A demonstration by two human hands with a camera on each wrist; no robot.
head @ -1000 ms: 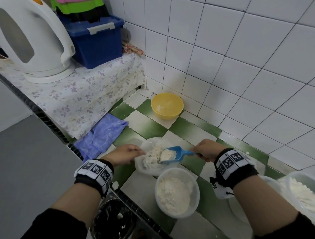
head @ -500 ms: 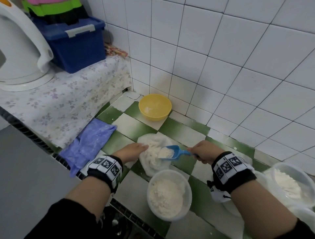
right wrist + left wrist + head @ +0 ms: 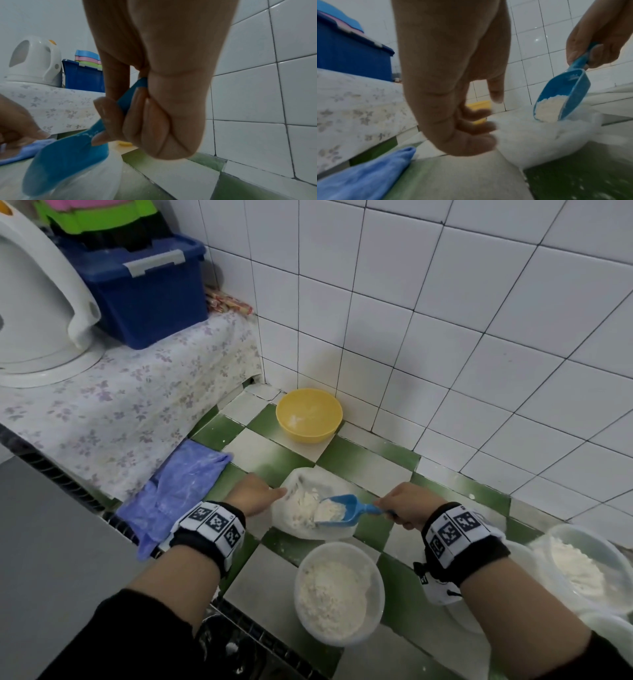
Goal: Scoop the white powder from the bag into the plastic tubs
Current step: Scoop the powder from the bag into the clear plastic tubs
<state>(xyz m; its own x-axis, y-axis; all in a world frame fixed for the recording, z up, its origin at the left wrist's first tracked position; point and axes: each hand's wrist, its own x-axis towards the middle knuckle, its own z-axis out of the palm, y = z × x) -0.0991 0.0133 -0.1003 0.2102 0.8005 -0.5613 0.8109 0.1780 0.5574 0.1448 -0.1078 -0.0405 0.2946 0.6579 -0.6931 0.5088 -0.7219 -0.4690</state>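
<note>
A clear plastic bag (image 3: 301,484) of white powder lies open on the green-and-white tiled counter. My right hand (image 3: 400,503) grips the handle of a blue scoop (image 3: 339,510), which is heaped with powder and sits just above the bag's near side. In the right wrist view the fingers (image 3: 135,121) curl round the handle of the scoop (image 3: 68,155). My left hand (image 3: 260,494) rests at the bag's left edge, fingers (image 3: 481,127) loosely curled and thumb apart, pinching nothing. A round tub (image 3: 376,587) half full of powder stands just in front of the bag.
A second tub (image 3: 613,546) with powder stands at the right edge. A yellow bowl (image 3: 308,414) sits against the tiled wall behind the bag. A blue cloth (image 3: 178,491) lies to the left, below a raised shelf holding a white kettle (image 3: 41,313) and a blue box (image 3: 144,292).
The loaded scoop has risen slightly out of the powder and drawn back toward the bag's near side. My left hand stays at the bag's left edge.
</note>
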